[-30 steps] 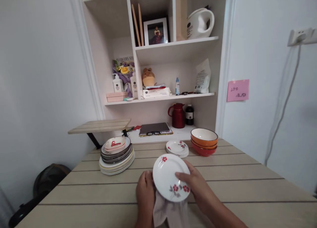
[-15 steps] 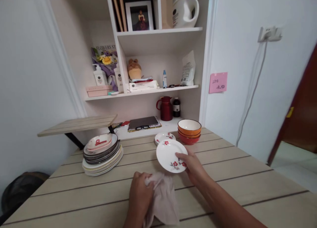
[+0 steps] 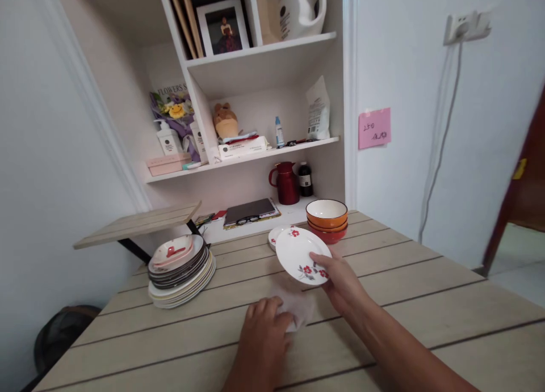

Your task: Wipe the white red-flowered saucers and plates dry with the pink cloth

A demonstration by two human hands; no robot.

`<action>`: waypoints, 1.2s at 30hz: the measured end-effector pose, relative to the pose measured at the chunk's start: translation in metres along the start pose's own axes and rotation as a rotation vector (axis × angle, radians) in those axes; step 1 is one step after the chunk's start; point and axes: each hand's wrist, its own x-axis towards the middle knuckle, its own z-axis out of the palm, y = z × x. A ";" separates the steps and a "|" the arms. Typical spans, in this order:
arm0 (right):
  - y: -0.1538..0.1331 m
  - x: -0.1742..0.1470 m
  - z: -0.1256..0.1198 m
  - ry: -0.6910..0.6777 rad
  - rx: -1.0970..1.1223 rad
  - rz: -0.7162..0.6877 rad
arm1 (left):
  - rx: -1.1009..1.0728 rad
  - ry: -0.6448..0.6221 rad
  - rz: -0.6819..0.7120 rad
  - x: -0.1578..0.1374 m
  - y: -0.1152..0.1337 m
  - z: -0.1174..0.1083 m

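A small white plate (image 3: 293, 253) with red flowers is gripped at its right edge by my right hand (image 3: 340, 278), thumb on top; it is tilted above the table. Below and left of it, my left hand (image 3: 266, 327) closes on a pale pinkish cloth (image 3: 298, 308), which is blurred and partly hidden by the fingers. Behind the held plate, a low stack of similar flowered plates (image 3: 275, 237) shows only in part. Just right of that stack stand nested orange and red bowls (image 3: 327, 216).
At the left rests a tall stack of plates (image 3: 183, 278) topped by a pinkish dish (image 3: 172, 250), beside a raised wooden shelf (image 3: 136, 226). A laptop (image 3: 249, 210), glasses (image 3: 248, 219) and a red jug (image 3: 286, 183) sit along the table's back. Shelves (image 3: 264, 152) rise behind.
My left hand has moved forward with the cloth, which now looks more bunched. The plate in my right hand has shifted slightly and covers more of the plates behind. The camera view has tilted.
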 end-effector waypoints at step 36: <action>0.020 -0.012 0.012 -0.070 -0.146 0.076 | -0.314 0.962 -0.429 -0.001 0.001 -0.029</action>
